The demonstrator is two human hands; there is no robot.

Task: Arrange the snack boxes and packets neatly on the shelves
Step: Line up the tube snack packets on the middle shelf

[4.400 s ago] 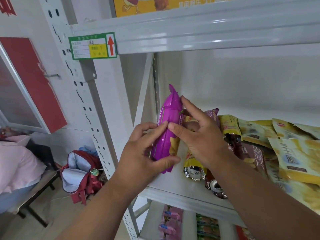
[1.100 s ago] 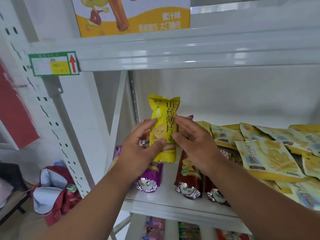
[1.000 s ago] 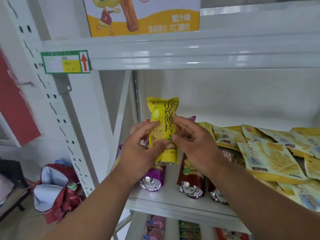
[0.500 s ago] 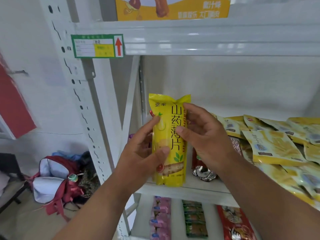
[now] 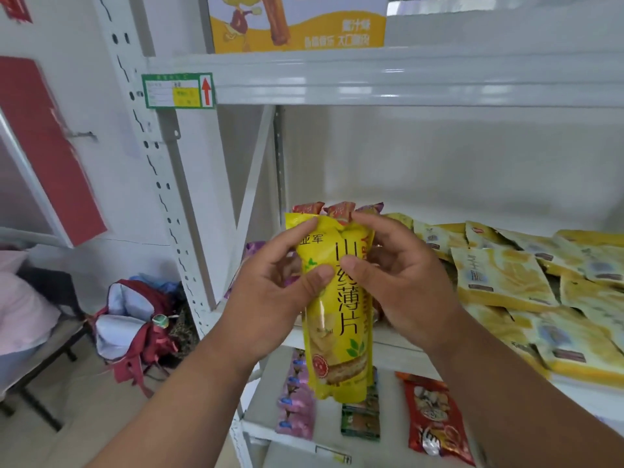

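A tall yellow chip packet (image 5: 341,332) stands upright in front of the middle shelf (image 5: 398,352). My left hand (image 5: 277,298) grips its left side, thumb on the front. My right hand (image 5: 398,282) grips its right side, thumb on the front. Behind the packet, the tops of red and purple packets (image 5: 337,208) stick up. Flat yellow packets (image 5: 506,278) lie piled on the shelf to the right.
A yellow snack box (image 5: 297,21) stands on the upper shelf (image 5: 405,79). The lower shelf holds pink (image 5: 295,400), green (image 5: 361,417) and red packets (image 5: 434,420). A white upright post (image 5: 152,146) is at left; a red backpack (image 5: 135,325) lies on the floor.
The purple packet was put down and the yellow one taken up. Over the last second both hands brought the yellow packet nearer and lower, out past the shelf's front edge.
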